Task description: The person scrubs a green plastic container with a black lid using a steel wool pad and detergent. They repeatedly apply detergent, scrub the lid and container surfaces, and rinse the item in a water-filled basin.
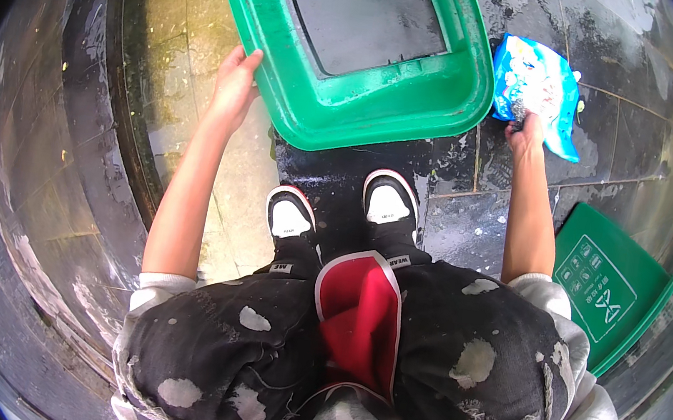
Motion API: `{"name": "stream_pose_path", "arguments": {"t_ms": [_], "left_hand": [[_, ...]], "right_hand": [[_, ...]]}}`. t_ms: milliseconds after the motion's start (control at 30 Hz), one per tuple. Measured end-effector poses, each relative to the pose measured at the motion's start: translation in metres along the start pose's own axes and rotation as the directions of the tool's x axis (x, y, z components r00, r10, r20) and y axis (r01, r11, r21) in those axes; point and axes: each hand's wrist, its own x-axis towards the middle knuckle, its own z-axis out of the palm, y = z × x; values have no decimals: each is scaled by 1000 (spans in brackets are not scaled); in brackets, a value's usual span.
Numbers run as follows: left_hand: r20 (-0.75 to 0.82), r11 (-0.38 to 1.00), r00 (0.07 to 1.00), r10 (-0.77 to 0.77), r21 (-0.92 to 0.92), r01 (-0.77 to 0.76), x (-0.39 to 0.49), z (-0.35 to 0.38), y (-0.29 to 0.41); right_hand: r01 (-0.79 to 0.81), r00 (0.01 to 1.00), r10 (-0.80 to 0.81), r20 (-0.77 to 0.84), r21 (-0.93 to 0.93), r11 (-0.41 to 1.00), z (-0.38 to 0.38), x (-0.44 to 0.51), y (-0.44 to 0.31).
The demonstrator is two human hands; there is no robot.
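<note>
My left hand (236, 87) grips the left edge of a green plastic bin lid (347, 120), thumb on top. The lid is tilted up off the paving in front of my feet. A wet grey surface fills its square opening; whether that is ground or a panel I cannot tell. To the right of the lid, my right hand (527, 133) holds a steel wool scourer (518, 110) in its fingertips. The scourer overlaps a blue and white plastic packet (545, 78), which looks crumpled and bears print. Part of the hand's grip is hidden from above.
A green plastic panel (604, 287) with white pictograms and writing lies beyond my right forearm. My black and white sneakers (391, 198) stand close to the lid's near edge. Wet paving slabs (461, 219) surround me, and a dark raised edge (127, 90) runs along the left.
</note>
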Motion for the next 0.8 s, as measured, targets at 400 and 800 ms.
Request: {"name": "stream_pose_path", "arguments": {"t_ms": [400,800], "left_hand": [[150,918,989,17,-395,45,8,63,0],[192,885,981,-30,-451,116,-2,27,-7]], "right_hand": [[815,240,-867,437,-576,-65,-103,-260,-213],[715,-125,-438,890,-226,-662,-6,-475,-204]]}}
